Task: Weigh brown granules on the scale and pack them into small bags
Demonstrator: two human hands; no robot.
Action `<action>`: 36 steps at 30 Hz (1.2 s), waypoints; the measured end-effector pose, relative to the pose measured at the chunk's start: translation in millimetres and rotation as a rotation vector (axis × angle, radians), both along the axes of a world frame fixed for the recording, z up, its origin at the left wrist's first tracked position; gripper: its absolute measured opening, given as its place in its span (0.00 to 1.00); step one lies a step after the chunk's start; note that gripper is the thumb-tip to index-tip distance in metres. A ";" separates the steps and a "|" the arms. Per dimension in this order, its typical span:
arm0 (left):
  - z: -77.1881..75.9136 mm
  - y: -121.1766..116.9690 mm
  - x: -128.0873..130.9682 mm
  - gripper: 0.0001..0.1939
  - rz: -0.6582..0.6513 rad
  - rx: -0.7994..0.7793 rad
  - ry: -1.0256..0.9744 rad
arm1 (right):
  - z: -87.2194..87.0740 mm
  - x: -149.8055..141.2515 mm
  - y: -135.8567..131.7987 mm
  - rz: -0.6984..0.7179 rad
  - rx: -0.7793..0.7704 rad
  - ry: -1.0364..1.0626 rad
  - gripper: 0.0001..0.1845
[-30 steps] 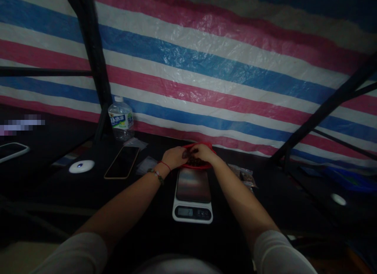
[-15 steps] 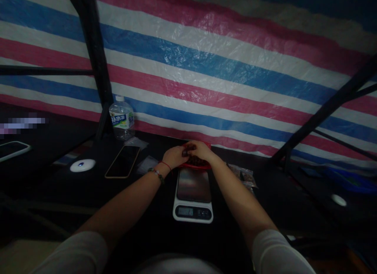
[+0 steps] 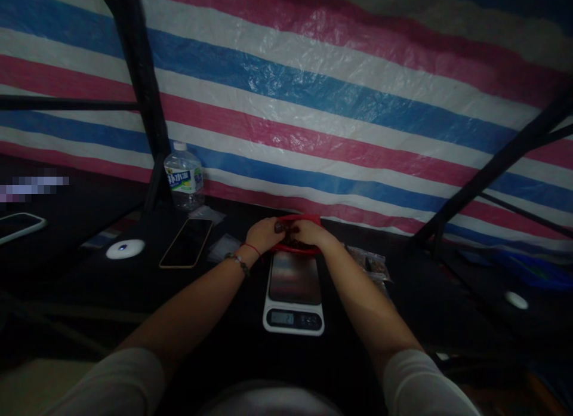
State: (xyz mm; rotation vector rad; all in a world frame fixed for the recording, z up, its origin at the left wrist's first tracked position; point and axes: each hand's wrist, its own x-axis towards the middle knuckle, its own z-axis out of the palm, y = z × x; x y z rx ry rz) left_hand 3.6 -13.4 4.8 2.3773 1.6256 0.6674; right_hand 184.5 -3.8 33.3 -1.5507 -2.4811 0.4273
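Note:
A red tray (image 3: 299, 250) holding a pile of small dark brown pieces (image 3: 293, 239) lies just beyond a white kitchen scale (image 3: 294, 279). Over the tray's left side, my left hand (image 3: 265, 234) is closed, with a dark brown piece (image 3: 280, 227) at its fingertips. My right hand (image 3: 311, 233) reaches in from the right, its bent fingers down among the pieces; whatever its fingertips grip is hidden. Nothing rests on the scale's metal plate, and its lit display is too small to read surely.
Left of the hands are clear plastic bags (image 3: 224, 247), a phone (image 3: 187, 243), a white oval device (image 3: 125, 249) and a plastic bottle (image 3: 184, 177). Filled clear bags (image 3: 369, 262) lie right of my right forearm. Black frame posts (image 3: 143, 88) and a striped sheet (image 3: 313, 105) stand behind.
My right hand has lowered from above the tray into the pieces, showing more of the red rim. My left hand has shifted only slightly, still at the tray's left side.

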 end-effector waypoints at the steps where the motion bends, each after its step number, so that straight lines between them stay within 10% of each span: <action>1: -0.3 0.7 -0.2 0.19 0.016 -0.006 0.007 | -3.1 0.2 -0.7 0.050 -0.060 -0.019 0.11; 6: -0.9 2.5 -1.8 0.19 0.051 0.005 0.015 | -18.8 -8.3 -1.4 0.122 -0.067 0.038 0.26; 12: 0.3 1.4 -3.7 0.19 0.079 0.013 0.024 | -22.5 -15.5 2.7 0.142 -0.021 -0.050 0.11; 24: 1.4 -1.5 -1.6 0.18 0.015 0.003 0.048 | -0.3 -0.8 10.2 -0.118 0.125 0.149 0.12; 36: 0.4 -6.9 5.7 0.21 -0.026 -0.003 -0.011 | -0.8 -12.5 12.6 0.000 0.110 0.388 0.17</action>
